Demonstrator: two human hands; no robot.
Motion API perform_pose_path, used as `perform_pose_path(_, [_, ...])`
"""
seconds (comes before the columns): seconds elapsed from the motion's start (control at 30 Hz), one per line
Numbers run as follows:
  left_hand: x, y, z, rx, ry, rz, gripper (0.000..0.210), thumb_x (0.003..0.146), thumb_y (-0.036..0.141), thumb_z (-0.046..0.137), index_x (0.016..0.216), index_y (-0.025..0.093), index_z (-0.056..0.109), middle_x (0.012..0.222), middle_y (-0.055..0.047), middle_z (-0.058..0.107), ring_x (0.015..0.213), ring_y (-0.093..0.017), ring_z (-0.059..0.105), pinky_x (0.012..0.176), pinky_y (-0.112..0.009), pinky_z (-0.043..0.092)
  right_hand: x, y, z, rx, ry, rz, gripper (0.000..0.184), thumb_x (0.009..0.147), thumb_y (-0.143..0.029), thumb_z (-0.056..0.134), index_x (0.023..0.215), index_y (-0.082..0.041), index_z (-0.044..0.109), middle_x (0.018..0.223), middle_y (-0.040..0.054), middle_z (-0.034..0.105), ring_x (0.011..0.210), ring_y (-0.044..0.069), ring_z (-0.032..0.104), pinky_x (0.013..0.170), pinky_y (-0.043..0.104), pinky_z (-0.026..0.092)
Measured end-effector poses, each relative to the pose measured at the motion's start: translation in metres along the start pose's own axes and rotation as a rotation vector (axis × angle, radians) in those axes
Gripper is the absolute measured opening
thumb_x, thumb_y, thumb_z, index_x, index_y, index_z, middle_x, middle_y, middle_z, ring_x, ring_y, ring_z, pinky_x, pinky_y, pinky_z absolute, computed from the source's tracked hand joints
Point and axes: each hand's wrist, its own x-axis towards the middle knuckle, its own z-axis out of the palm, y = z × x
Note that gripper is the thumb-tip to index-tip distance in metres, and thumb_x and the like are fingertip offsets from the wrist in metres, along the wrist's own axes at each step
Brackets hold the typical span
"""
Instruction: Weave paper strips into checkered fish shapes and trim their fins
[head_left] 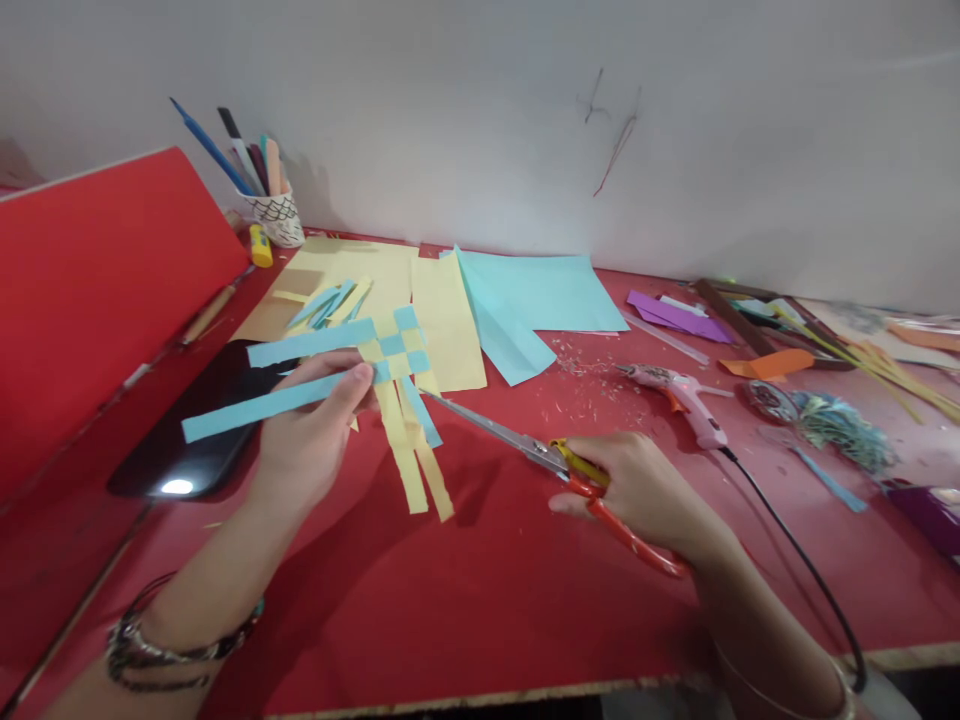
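Blue and yellow paper strips are woven into a small checkered piece (393, 345), with long loose tails pointing left and down. My left hand (319, 420) pinches this woven paper at its lower left, thumb on top. In my right hand (645, 490) is a pair of scissors (540, 450) with red and yellow handles. Their blades look nearly closed and point left, the tips close to the lower right of the weave. Whether the tips touch the paper I cannot tell.
Behind lie yellow sheets (446, 320), blue sheets (555, 290) and cut strips (330, 305). A black phone (202, 430) lies at left, below a pen cup (277, 218). To the right are a pink glue gun (686, 395) with its cord, and a yarn bundle (844, 430).
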Motion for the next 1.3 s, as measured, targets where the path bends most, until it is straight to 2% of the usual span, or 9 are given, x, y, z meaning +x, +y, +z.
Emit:
perform_pose_path(0.17, [0.001,0.0,0.0,-0.025,0.001,-0.005,0.006,0.059,0.017,0.068,0.061,0.017,0.062,0.046,0.006,0.058,0.042,-0.004,0.052,0.042,-0.014,0.043,0.001,-0.001,0.001,-0.042,-0.008,-0.003,0.04,0.066,-0.05,0.057,0.058,-0.019,0.033,0.052,-0.0049,0.039,0.047,0.008,0.03,0.046,0.021,0.02])
perform_pose_path(0.37, [0.002,-0.002,0.0,-0.051,0.042,0.003,0.009,0.053,0.021,0.071,0.058,0.019,0.064,0.05,0.006,0.06,0.04,-0.003,0.051,0.038,-0.012,0.042,-0.001,-0.006,0.001,0.018,-0.054,-0.111,0.045,0.065,-0.062,0.053,0.075,-0.02,0.04,0.073,0.0003,0.048,0.058,0.012,0.042,0.054,0.024,0.032])
perform_pose_path(0.5, [0.001,-0.003,-0.001,-0.037,0.034,0.038,0.008,0.054,0.021,0.071,0.06,0.02,0.066,0.046,0.007,0.059,0.039,-0.003,0.051,0.036,-0.011,0.041,-0.001,-0.005,0.002,0.001,-0.089,-0.06,0.049,0.064,-0.067,0.049,0.071,-0.02,0.039,0.068,-0.0014,0.046,0.054,0.011,0.038,0.05,0.022,0.027])
perform_pose_path(0.67, [-0.001,-0.006,-0.004,0.009,0.008,0.096,0.006,0.059,0.02,0.069,0.065,0.02,0.066,0.049,0.006,0.06,0.043,-0.003,0.053,0.046,-0.013,0.047,0.001,-0.001,0.004,0.032,-0.097,-0.082,0.055,0.06,-0.072,0.048,0.063,-0.019,0.034,0.061,-0.0036,0.043,0.05,0.009,0.033,0.048,0.022,0.02])
perform_pose_path(0.77, [-0.001,-0.007,-0.004,0.026,0.022,0.097,0.006,0.061,0.021,0.069,0.065,0.02,0.066,0.05,0.006,0.06,0.045,-0.004,0.054,0.047,-0.014,0.046,0.001,-0.003,0.004,0.025,-0.105,-0.078,0.054,0.059,-0.071,0.051,0.062,-0.019,0.034,0.06,-0.004,0.043,0.05,0.008,0.032,0.048,0.022,0.018])
perform_pose_path(0.9, [-0.002,-0.007,-0.004,0.022,0.013,0.081,0.006,0.06,0.022,0.07,0.064,0.02,0.066,0.052,0.006,0.061,0.048,-0.004,0.053,0.047,-0.014,0.043,0.002,-0.007,0.003,0.023,-0.113,-0.073,0.053,0.057,-0.069,0.055,0.063,-0.019,0.037,0.061,-0.004,0.045,0.051,0.009,0.033,0.049,0.021,0.019])
perform_pose_path(1.13, [-0.003,-0.01,-0.004,0.035,0.032,0.066,0.006,0.061,0.023,0.07,0.066,0.022,0.065,0.057,0.005,0.061,0.053,-0.006,0.054,0.053,-0.019,0.044,0.002,-0.01,0.002,0.034,-0.143,-0.068,0.045,0.062,-0.062,0.056,0.065,-0.018,0.044,0.062,-0.0033,0.047,0.052,0.008,0.035,0.048,0.021,0.02])
perform_pose_path(1.3, [-0.005,-0.011,-0.002,0.044,0.033,0.082,0.006,0.062,0.026,0.069,0.065,0.024,0.065,0.06,0.004,0.061,0.052,-0.008,0.053,0.054,-0.025,0.046,0.002,-0.012,0.002,0.036,-0.165,-0.042,0.046,0.06,-0.062,0.058,0.063,-0.018,0.044,0.061,-0.0036,0.047,0.052,0.008,0.034,0.049,0.021,0.02])
